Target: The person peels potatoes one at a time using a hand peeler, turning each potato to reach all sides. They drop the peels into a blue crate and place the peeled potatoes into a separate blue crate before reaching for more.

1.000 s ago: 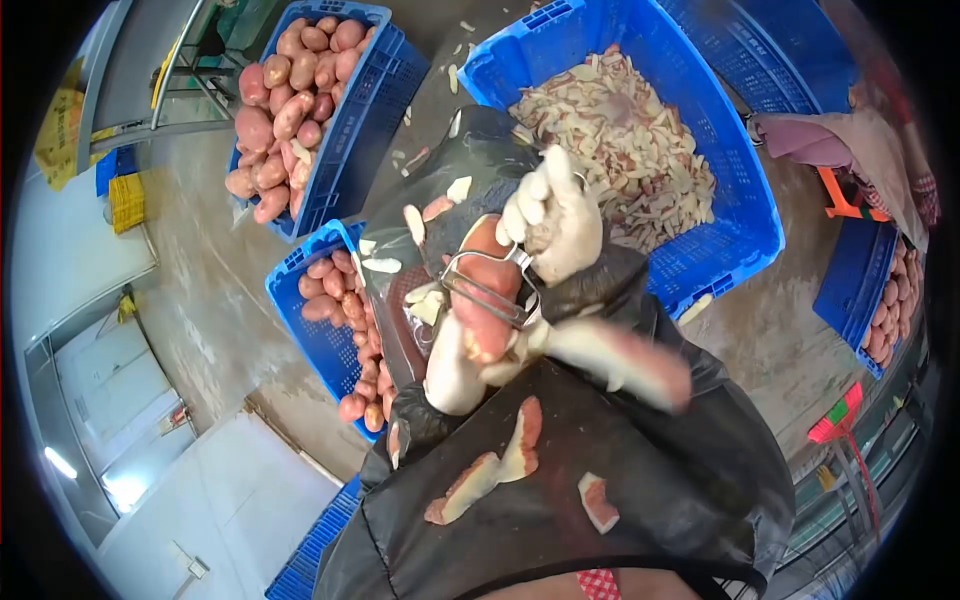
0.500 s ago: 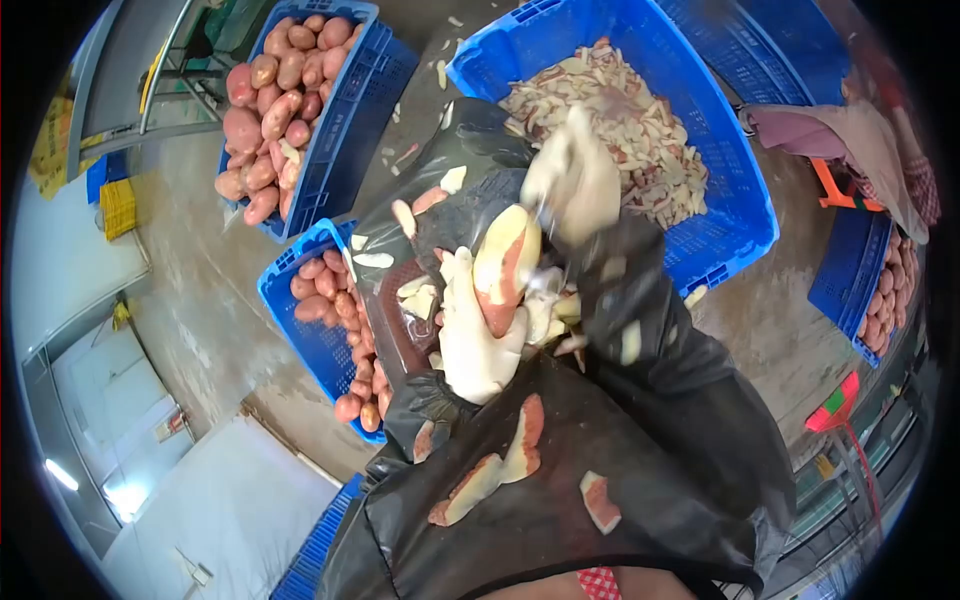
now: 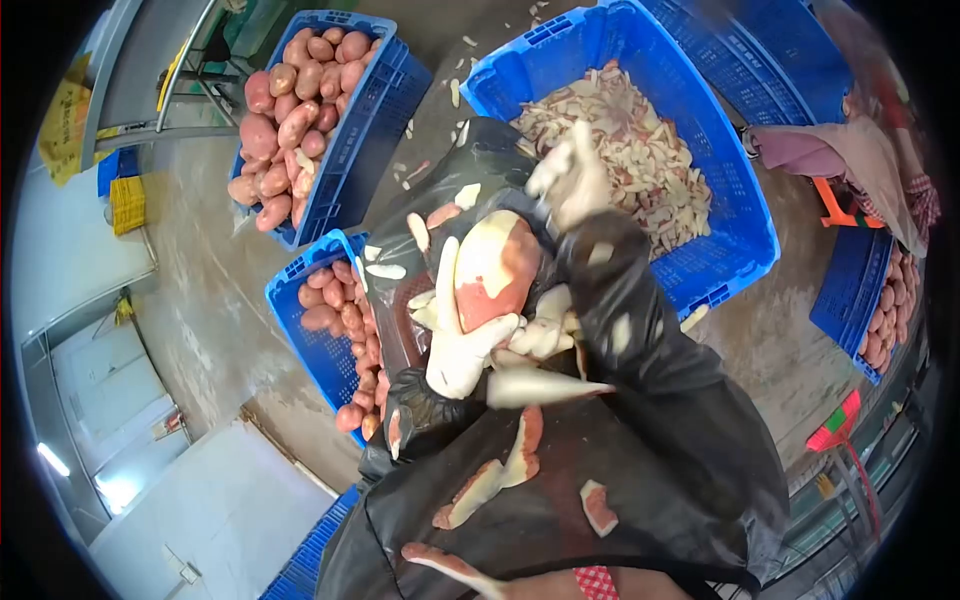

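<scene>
A partly peeled potato (image 3: 497, 272), red skin below and pale flesh on top, rests in my left hand (image 3: 465, 355). That hand wears a white glove, its fingers wrapped round the potato's near and left side. My right hand (image 3: 575, 180), gloved too and smeared by motion, is curled above and right of the potato, apart from it. What it grips is too blurred to name. Pale peelings (image 3: 545, 325) lie heaped beside the potato. A blurred strip of peel (image 3: 540, 388) hangs over my black apron (image 3: 640, 460), where other red-and-white peels lie.
Beyond my right hand stands a blue crate (image 3: 735, 225) holding many peelings. Potatoes fill a blue crate (image 3: 365, 140) at upper left and another (image 3: 300, 325) below it. At right are a further potato crate (image 3: 838, 290) and a broom (image 3: 835, 422). Peel scraps lie on the wet floor (image 3: 215, 290).
The potato has turned in my left hand, showing a broader side. My right hand remains raised and has shifted slightly downward. Fresh peel strips appear over my lap and at the apron's lower edge.
</scene>
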{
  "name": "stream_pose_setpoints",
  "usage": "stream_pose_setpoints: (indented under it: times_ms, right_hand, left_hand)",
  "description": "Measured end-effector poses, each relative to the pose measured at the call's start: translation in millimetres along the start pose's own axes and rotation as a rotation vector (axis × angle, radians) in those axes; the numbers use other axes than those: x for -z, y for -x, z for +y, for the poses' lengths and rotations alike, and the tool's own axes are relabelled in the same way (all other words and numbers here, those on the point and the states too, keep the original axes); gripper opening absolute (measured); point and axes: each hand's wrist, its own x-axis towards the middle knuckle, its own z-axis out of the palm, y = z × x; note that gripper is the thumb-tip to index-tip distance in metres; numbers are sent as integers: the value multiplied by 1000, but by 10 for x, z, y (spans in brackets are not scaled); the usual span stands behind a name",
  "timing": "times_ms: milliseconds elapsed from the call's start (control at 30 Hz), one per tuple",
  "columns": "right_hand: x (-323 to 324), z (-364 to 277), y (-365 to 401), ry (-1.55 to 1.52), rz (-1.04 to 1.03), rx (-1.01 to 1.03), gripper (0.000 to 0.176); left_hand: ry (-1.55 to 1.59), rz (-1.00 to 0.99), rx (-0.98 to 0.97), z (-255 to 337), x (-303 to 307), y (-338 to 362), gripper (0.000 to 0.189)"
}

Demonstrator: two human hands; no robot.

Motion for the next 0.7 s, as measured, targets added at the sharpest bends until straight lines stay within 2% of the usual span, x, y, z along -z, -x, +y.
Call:
stream_pose_setpoints:
  times_ms: [67, 100, 133, 167, 200, 233, 267, 333, 367, 400, 467, 500, 533, 567, 600, 633, 667, 700]
  right_hand:
    - [173, -177, -227, -58, -17, 102, 48]
    - [201, -153, -40, -158, -367, 50, 48]
    - [173, 33, 170, -405, -387, -101, 47]
    - [79, 89, 254, -22, -300, 16, 48]
    - [21, 102, 329, 357, -201, 133, 48]
    - [252, 55, -23, 131, -86, 53, 48]
    - [278, -97, -185, 227, 35, 144, 48]
    - [302, -253, -141, -184, -262, 7, 50]
    - [267, -119, 94, -169, -420, 44, 52]
    - [307, 20, 267, 605, -170, 115, 51]
    - [234, 67, 63, 305, -60, 120, 50]
    - [359, -111, -183, 285, 53, 172, 49]
    - [105, -322, -9, -33, 141, -3, 49]
    - [106, -254, 126, 38, -55, 82, 48]
    - [124, -172, 288, 113, -247, 166, 48]
    - [310, 92, 353, -227, -301, -280, 48]
    - [36, 158, 505, 338, -277, 71, 42]
    - [62, 60, 330, 195, -141, 74, 42]
  left_hand:
    - [97, 19, -11, 0, 6, 29, 97]
    - [-5, -19, -123, -136, 105, -8, 96]
    - [-101, -56, -228, -220, 143, -16, 96]
    - [136, -81, -98, -191, 67, 27, 94]
    - [136, -87, -86, -134, 12, 66, 94]
    - [209, -41, -47, -73, -43, 78, 93]
    - [282, 7, -15, -47, -61, 80, 91]
    - [307, -11, -69, -134, 6, 30, 88]
    - [389, -39, -58, -194, 44, -6, 87]
    - [472, -54, -30, -204, 46, 34, 85]
    - [516, -95, -7, -199, 62, 59, 84]
    - [527, -74, 19, -199, 70, 54, 84]
    - [538, -52, 45, -195, 94, 54, 85]
    - [614, -162, 71, -236, 183, 50, 86]
    - [614, -162, 71, -277, 196, 25, 86]
    - [668, -120, 134, -322, 205, 33, 74]
    - [719, -80, 195, -341, 209, 45, 66]
    - [670, -75, 242, -294, 193, 31, 54]
